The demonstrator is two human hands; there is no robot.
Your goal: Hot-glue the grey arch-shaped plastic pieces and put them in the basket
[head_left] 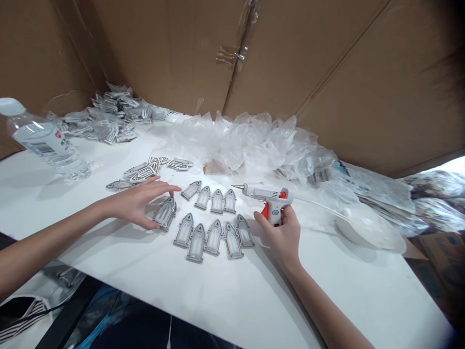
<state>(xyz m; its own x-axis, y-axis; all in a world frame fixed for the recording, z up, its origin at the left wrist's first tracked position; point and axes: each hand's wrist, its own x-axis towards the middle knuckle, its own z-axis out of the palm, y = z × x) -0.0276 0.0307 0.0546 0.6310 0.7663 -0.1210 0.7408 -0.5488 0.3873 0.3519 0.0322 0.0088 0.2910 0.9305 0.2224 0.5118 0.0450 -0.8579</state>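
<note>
My right hand (285, 237) is wrapped round the handle of a white hot glue gun (271, 196) with an orange trigger, its metal nozzle aimed left. At the left, my left hand (136, 201) has thumb and fingers around the edges of a grey arched window piece (166, 213), which looks thick, like a small stack. Between the hands lie similar arched pieces in two rows: a back row (217, 200) and a front row (213, 237) of several each. Behind my left hand is a loose heap of arched pieces (145, 172), some with brown patterned faces.
A clear water bottle (51, 145) stands at the left. Bagged pieces (112, 116) are piled at the back left, and crumpled clear plastic bags (254, 140) at the back. The gun's white cord runs past a whitish bowl (370, 228) at the right. Cardboard walls (163, 53) enclose the table.
</note>
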